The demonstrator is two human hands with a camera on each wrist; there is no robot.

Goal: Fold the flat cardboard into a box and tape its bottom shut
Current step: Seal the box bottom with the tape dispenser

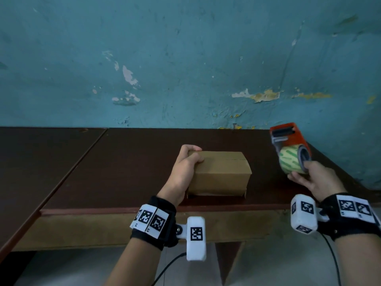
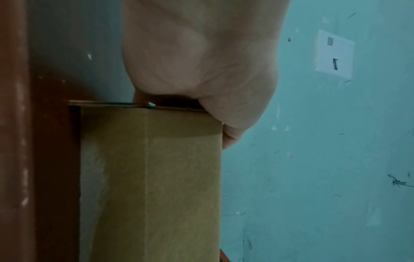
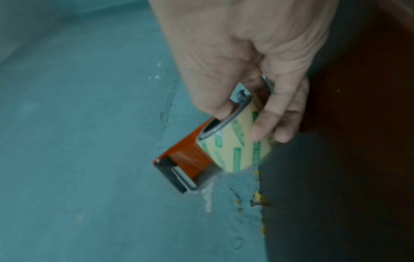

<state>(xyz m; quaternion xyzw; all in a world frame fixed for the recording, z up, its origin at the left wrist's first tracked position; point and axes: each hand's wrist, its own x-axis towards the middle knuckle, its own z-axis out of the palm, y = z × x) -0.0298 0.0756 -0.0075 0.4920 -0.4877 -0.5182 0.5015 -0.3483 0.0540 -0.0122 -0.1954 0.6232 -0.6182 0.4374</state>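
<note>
Box [image 1: 220, 174] already folded, resting on the bench [image 1: 127, 166] with closed flaps facing up and open flaps just touching the surface below. Long axis running left to right across the view; seam line faint along the top face, parallel to that axis. Left hand [image 1: 185, 168] clamped on the box's left end, thumb over the top edge, fingers wrapped round the far corner; same grip seen in the left wrist view at the box's end [image 2: 152, 177]. Right hand [image 1: 315, 180] well off the box's right end, raised clear of the bench, gripping the tape dispenser [image 1: 290, 149] round its roll, cutter end aimed up and away. No tape visible on the seam yet. Nearer to the box: left, in contact. Next move likely a leftward carry of the dispenser to the box's right end, then a pull along the seam.
</note>
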